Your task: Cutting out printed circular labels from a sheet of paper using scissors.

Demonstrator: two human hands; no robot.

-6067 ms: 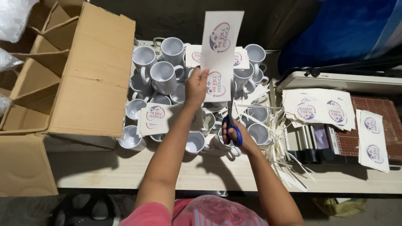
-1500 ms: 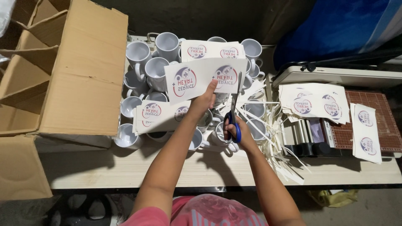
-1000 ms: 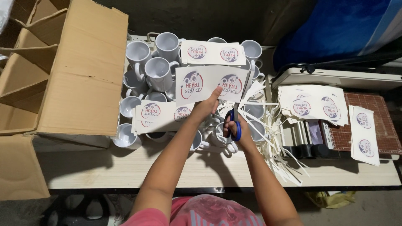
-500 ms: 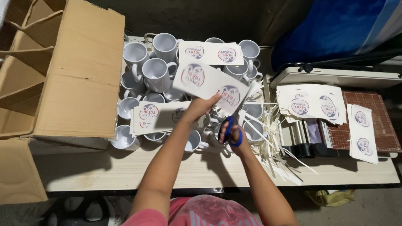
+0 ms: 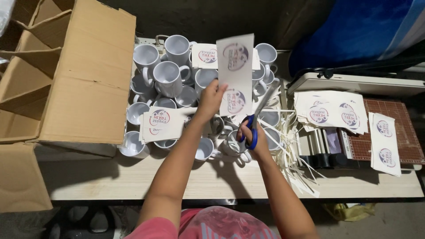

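Fingers of my left hand (image 5: pixel 211 98) pinch the printed paper strip (image 5: pixel 235 75) near its lower left edge and hold it upright in the upper middle of the frame, above the cluster of white mugs (image 5: pixel 168 77). My right hand (image 5: pixel 253 135) has its fingers clenched through the blue handles of the scissors (image 5: pixel 257 116), just right of centre, with the blades angled up toward the strip's right edge; I cannot tell how far apart the blades stand.

From how things sit, I judge the main risk is a crooked cut. The strip hangs from one pinch point only, so it may flex or twist as the blades bite, and the cut could run into one of the round printed designs. My left thumb sits close to the line of the blades, so a slip of the paper could bring it into their path. The mugs stand crowded right under both hands, some stacked on others, so a dropped elbow or the scissors' tip could knock one over.

Cut paper slivers (image 5: pixel 295 157) pile on the desk (image 5: pixel 133 179) at lower right, beside finished prints (image 5: pixel 330 113) on the paper trimmer (image 5: pixel 376 146). An open cardboard box (image 5: pixel 84 75) fills the upper left.
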